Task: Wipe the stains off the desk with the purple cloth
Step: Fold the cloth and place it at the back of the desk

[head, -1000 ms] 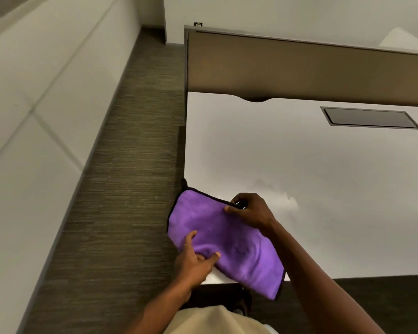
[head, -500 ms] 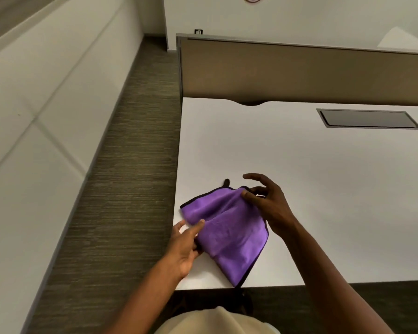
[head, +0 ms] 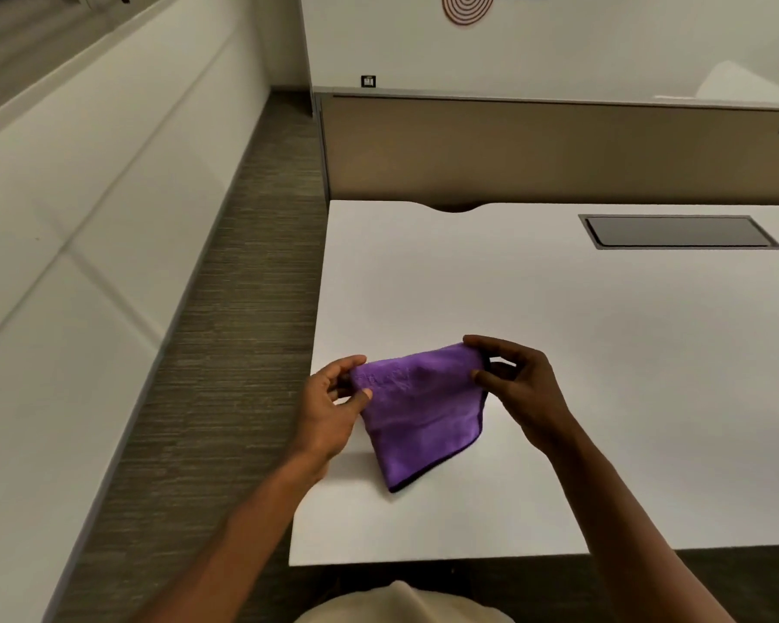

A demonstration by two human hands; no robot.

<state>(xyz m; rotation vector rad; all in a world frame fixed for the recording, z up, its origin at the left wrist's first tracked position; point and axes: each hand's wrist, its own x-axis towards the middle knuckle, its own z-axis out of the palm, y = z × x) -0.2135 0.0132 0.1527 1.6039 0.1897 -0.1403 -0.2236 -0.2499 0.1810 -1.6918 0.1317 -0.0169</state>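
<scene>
Purple cloth [head: 417,406] held between both hands at lower centre of frame, above the white desk [head: 558,330] near its left edge. Left hand [head: 329,411] pinches the upper left corner; right hand [head: 520,388] pinches the upper right corner. Top edge runs left-right; cloth hangs folded, tapering to a point aimed at the frame's bottom, tip at the desk surface.
</scene>
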